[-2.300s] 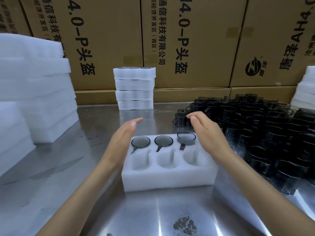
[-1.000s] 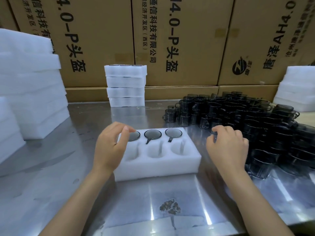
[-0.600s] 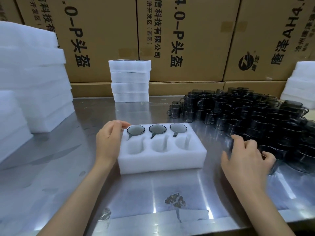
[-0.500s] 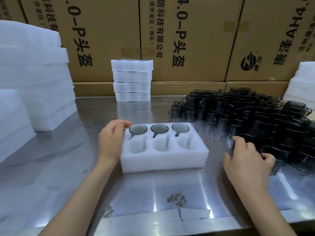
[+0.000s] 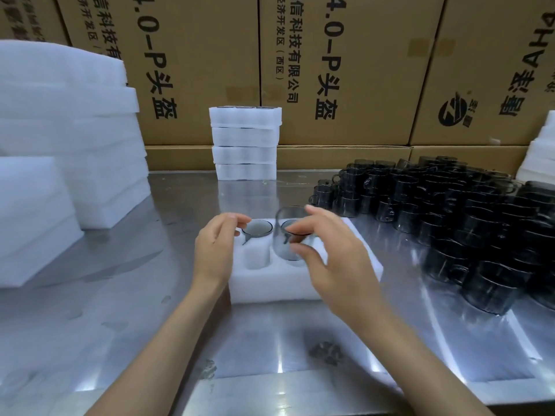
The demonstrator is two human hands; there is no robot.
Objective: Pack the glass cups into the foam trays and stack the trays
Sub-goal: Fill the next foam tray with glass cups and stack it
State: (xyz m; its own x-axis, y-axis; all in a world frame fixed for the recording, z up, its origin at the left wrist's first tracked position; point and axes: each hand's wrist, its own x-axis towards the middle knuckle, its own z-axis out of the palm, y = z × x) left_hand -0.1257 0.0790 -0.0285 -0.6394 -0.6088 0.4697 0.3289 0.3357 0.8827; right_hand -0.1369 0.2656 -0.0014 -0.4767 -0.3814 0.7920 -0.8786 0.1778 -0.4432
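Over the near row of the foam tray (image 5: pixel 303 288), your right hand (image 5: pixel 336 253) holds a smoky glass cup (image 5: pixel 288 235) upright, fingers curled round its wall, mouth up. It hangs directly above the middle pocket of that row, so the coming move looks like a straight drop along the cup's own vertical axis, with the handle turned to meet the slot cut in the foam; which way the handle points now is blurred and you cannot tell. Your left hand (image 5: pixel 214 249) rests loosely curled on the tray's left edge, steadying it and pinching nothing, just beside the seated cup (image 5: pixel 257 229) in the far row. The empty pocket (image 5: pixel 256 259) beside your left hand is the nearer target for that hand, but the cup belongs to your right. Loose cups (image 5: pixel 450 217) crowd the steel table (image 5: pixel 120 310) to your right, and a stack of filled trays (image 5: pixel 244 142) stands behind. The cartons (image 5: pixel 330 70) at the back read "4.0-P头盔" and "信科技有限公司", with "(西区)" beneath.
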